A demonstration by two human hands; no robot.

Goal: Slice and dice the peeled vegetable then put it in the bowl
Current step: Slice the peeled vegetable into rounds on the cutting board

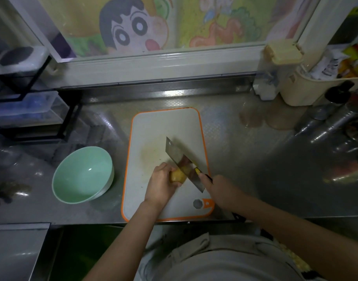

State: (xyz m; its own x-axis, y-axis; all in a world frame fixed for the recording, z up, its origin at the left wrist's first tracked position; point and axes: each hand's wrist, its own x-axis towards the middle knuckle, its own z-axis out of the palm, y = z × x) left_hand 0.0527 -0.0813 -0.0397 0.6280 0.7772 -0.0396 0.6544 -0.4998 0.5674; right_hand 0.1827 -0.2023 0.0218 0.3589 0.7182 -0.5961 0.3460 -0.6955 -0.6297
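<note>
A peeled yellow potato [176, 176] lies on the white cutting board with an orange rim [166, 126]. My left hand [160, 184] grips the potato from the left and holds it down. My right hand [219, 192] holds the handle of a broad cleaver [183, 163]. The cleaver's blade runs diagonally across the board and rests against the potato's right end, hiding part of it. A pale green bowl [83, 175] stands to the left of the board, with nothing in it.
The board lies on a steel counter [255, 169]. A black rack with clear boxes [28, 110] stands at the left. A cream container [308, 90] and bottles [328, 116] crowd the back right. The counter's front edge runs just below the board.
</note>
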